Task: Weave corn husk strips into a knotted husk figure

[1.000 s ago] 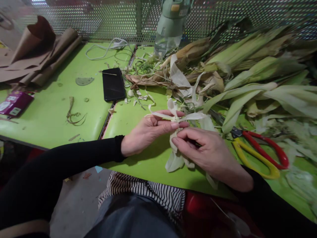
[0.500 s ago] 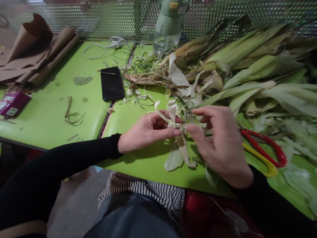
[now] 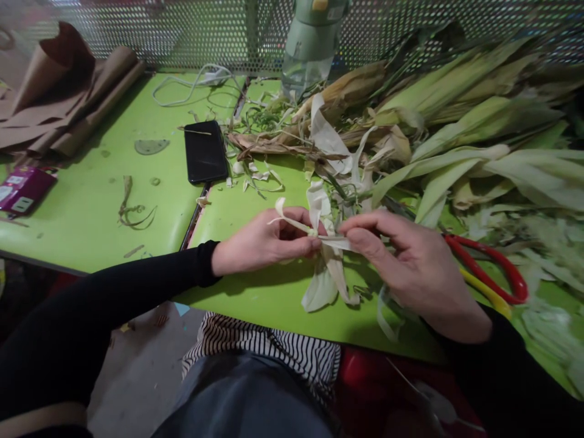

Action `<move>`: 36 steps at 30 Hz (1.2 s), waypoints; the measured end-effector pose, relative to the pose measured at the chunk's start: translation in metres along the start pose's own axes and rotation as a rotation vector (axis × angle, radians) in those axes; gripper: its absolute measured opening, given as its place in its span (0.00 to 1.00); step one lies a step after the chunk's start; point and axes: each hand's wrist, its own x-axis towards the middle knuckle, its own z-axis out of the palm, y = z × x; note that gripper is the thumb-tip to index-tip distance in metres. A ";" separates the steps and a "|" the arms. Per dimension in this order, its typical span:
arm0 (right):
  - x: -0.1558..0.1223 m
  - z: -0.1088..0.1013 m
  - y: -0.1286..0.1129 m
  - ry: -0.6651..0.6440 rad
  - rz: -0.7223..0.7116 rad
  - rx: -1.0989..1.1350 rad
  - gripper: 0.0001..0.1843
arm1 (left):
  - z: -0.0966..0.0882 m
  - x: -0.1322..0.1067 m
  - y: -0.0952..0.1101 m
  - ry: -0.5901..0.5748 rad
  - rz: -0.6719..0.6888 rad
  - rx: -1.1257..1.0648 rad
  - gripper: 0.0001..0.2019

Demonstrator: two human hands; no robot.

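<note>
The pale husk piece (image 3: 318, 204) is over the desk (image 3: 255, 298), its middle pinched in the fingers of my left hand (image 3: 255, 246), one strip (image 3: 335, 242) pinched by those of my right hand (image 3: 415, 267). Behind green scraps (image 3: 269, 115) stands a bottle (image 3: 310, 39), its clear lower part's contents too dim to tell.

dim, diffuse light | soft shadows under hands (image 3: 260, 244) on green tabletop (image 3: 86, 234) | slight blur | edges softer

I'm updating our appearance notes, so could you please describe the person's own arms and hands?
The left sleeve and right sleeve are long, black and look plain, reaching the wrists; the left hand and right hand wear no gloves.
</note>
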 end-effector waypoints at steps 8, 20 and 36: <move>-0.004 0.024 -0.001 0.188 -0.044 -0.016 0.10 | 0.013 -0.002 -0.003 -0.045 0.074 0.087 0.21; -0.012 0.024 -0.012 0.176 0.037 0.161 0.10 | 0.020 -0.008 -0.004 0.027 -0.017 -0.193 0.20; -0.010 0.025 -0.009 0.232 0.031 0.076 0.11 | 0.017 -0.004 -0.004 -0.134 -0.066 -0.222 0.13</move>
